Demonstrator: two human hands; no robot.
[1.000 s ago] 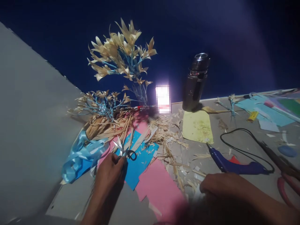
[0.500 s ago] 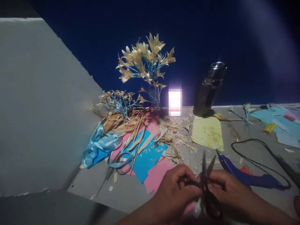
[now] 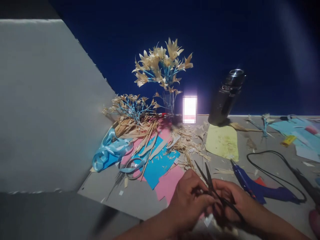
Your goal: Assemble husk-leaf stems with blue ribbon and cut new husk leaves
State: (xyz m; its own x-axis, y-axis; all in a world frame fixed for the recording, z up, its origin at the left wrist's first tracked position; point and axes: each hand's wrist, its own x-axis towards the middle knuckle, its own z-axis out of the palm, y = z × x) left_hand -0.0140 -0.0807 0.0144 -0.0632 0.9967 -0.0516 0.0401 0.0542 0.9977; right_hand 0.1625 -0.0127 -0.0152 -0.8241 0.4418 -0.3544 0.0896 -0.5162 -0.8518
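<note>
A pair of dark scissors (image 3: 210, 185) points up and to the left, its blades apart, with a handle reaching down over my right hand. My right hand (image 3: 231, 195) is closed around the scissors near their pivot. Close against it, my left hand (image 3: 191, 198) has its fingers pinched together beside the scissors; what lies between them is hidden. Below the hands, a small whitish scrap (image 3: 208, 220) shows dimly. Pink paper (image 3: 168, 185) lies just beyond my left hand. To the right of my right hand rests a blue glue gun (image 3: 265, 190).
Cream flowers on blue stems (image 3: 160, 61) stand at the back, beside a bright pixelated patch (image 3: 190, 108) and a dark flask (image 3: 226, 98). Blue ribbon (image 3: 107, 151), dry husk strips (image 3: 147, 130), blue paper (image 3: 155, 166) and yellow paper (image 3: 222, 141) lie around. A black cord (image 3: 282, 155) loops at right.
The scissors have tilted from nearly upright to leaning left, and their handle has swung to the right. Both hands stay close together. The whole view has shifted slightly.
</note>
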